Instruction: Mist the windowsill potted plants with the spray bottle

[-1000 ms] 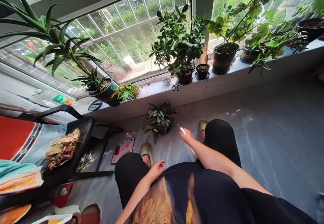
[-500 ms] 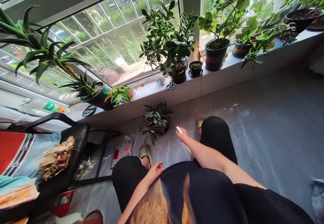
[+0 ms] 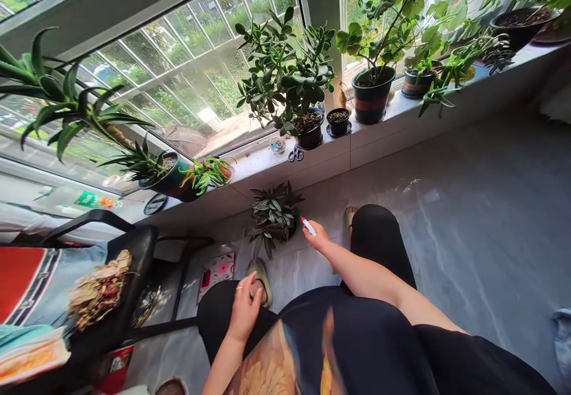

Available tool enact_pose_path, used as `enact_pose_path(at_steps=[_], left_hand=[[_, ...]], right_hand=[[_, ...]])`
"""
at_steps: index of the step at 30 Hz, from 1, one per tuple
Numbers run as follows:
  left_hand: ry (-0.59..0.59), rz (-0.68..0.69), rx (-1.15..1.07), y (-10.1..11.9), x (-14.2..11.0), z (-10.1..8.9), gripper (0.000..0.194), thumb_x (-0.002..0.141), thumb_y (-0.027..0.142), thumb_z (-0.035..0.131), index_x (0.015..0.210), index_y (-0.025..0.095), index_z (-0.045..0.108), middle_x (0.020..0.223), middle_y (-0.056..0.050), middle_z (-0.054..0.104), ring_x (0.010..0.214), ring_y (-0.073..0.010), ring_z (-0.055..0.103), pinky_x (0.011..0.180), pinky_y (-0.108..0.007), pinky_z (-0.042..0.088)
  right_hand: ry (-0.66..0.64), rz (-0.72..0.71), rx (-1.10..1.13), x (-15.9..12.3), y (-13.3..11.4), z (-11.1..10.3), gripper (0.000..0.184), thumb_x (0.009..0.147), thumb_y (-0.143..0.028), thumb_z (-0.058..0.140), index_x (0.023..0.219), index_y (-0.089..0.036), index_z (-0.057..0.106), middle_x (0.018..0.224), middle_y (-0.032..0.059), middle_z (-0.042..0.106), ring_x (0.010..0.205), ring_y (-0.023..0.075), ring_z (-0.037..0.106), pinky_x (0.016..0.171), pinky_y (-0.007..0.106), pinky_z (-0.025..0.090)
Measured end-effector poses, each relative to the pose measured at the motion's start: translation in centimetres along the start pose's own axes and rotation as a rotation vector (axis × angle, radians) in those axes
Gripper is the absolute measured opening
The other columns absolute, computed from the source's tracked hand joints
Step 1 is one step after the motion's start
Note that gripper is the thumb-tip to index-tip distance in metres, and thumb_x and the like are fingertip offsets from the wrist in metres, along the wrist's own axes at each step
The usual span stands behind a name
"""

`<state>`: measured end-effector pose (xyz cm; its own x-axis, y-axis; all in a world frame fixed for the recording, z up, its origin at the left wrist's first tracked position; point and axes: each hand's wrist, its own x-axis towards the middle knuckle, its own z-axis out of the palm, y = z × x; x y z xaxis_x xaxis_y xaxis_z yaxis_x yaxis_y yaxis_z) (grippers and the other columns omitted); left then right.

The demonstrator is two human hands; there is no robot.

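Observation:
My right hand (image 3: 317, 241) is stretched forward and closed round a small white tool with a red tip (image 3: 307, 226), which points at a low potted plant (image 3: 273, 213) on the floor under the windowsill. My left hand (image 3: 244, 310) lies on my left knee, fingers loosely together and flat, with a ring on one finger and nothing in it. I am seated in black trousers, and my feet in green slippers (image 3: 261, 274) rest on the grey floor on either side of the plant.
The white windowsill (image 3: 379, 130) carries several potted plants, a pair of scissors (image 3: 295, 154) and a small bowl (image 3: 277, 144). A black chair (image 3: 111, 288) with dried plant scraps stands at the left. A pink scale (image 3: 216, 267) lies on the floor.
My left hand has slid from my lap out to my left knee. My right hand has moved slightly left toward the floor plant. The view has shifted a little.

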<state>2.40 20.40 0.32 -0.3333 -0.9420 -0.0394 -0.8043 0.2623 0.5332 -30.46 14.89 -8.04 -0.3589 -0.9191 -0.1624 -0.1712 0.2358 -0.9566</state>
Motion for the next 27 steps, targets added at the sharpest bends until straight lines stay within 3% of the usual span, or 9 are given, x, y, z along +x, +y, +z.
enact_pose_path(at_steps=[3, 6, 12, 15, 19, 27], left_hand=[[0.365, 0.103, 0.288, -0.1, -1.1, -4.5, 0.052, 0.098, 0.044, 0.044, 0.139, 0.011, 0.048, 0.132, -0.019, 0.052, 0.128, -0.0318, 0.048, 0.112, -0.052, 0.039], [0.536, 0.044, 0.42, -1.3, -3.5, -6.0, 0.061, 0.097, 0.047, 0.047, 0.141, 0.004, 0.046, 0.136, -0.025, 0.046, 0.132, -0.0377, 0.045, 0.111, -0.055, 0.04], [0.483, -0.131, 0.476, -3.7, -8.1, -3.2, 0.061, 0.098, 0.05, 0.041, 0.142, 0.008, 0.046, 0.148, -0.026, 0.037, 0.136, -0.0416, 0.043, 0.105, -0.058, 0.044], [0.482, -0.151, 0.473, -3.9, -8.2, -2.9, 0.06, 0.098, 0.048, 0.04, 0.14, 0.006, 0.048, 0.147, -0.026, 0.036, 0.133, -0.0404, 0.045, 0.105, -0.055, 0.045], [0.492, -0.141, 0.51, -4.0, -7.7, -3.3, 0.057, 0.099, 0.043, 0.039, 0.138, 0.005, 0.052, 0.144, -0.025, 0.038, 0.133, -0.0397, 0.044, 0.106, -0.055, 0.044], [0.571, -0.135, 0.508, -4.6, -8.4, -3.1, 0.049, 0.098, 0.038, 0.043, 0.135, 0.008, 0.056, 0.145, -0.022, 0.039, 0.134, -0.0389, 0.043, 0.107, -0.055, 0.044]], right_hand=[[0.02, 0.029, -0.016, 0.1, -0.3, -0.2, 0.017, 0.081, -0.031, 0.057, 0.067, -0.023, 0.052, 0.065, -0.0036, 0.053, 0.06, 0.0134, 0.047, 0.057, 0.024, 0.034], [0.036, 0.065, -0.029, -0.1, -0.4, -0.2, 0.022, 0.078, -0.029, 0.058, 0.06, -0.023, 0.046, 0.059, -0.0041, 0.049, 0.054, 0.0126, 0.044, 0.054, 0.024, 0.031], [0.025, -0.046, -0.008, 0.1, -2.0, -0.3, 0.011, 0.079, -0.033, 0.055, 0.074, -0.023, 0.057, 0.07, -0.0014, 0.059, 0.066, 0.0159, 0.055, 0.062, 0.025, 0.042], [0.008, -0.114, -0.004, 1.0, -3.3, -0.1, 0.016, 0.081, -0.038, 0.054, 0.081, -0.022, 0.06, 0.074, -0.0007, 0.061, 0.069, 0.0164, 0.057, 0.066, 0.027, 0.044], [-0.024, -0.133, -0.036, 1.8, -4.4, 1.0, 0.024, 0.079, -0.043, 0.057, 0.067, -0.022, 0.055, 0.061, -0.0019, 0.054, 0.059, 0.0154, 0.051, 0.058, 0.027, 0.041], [-0.109, -0.224, -0.096, 1.0, -6.0, 3.9, 0.03, 0.079, -0.051, 0.059, 0.067, -0.023, 0.057, 0.06, -0.0008, 0.056, 0.057, 0.0165, 0.051, 0.056, 0.028, 0.043]])
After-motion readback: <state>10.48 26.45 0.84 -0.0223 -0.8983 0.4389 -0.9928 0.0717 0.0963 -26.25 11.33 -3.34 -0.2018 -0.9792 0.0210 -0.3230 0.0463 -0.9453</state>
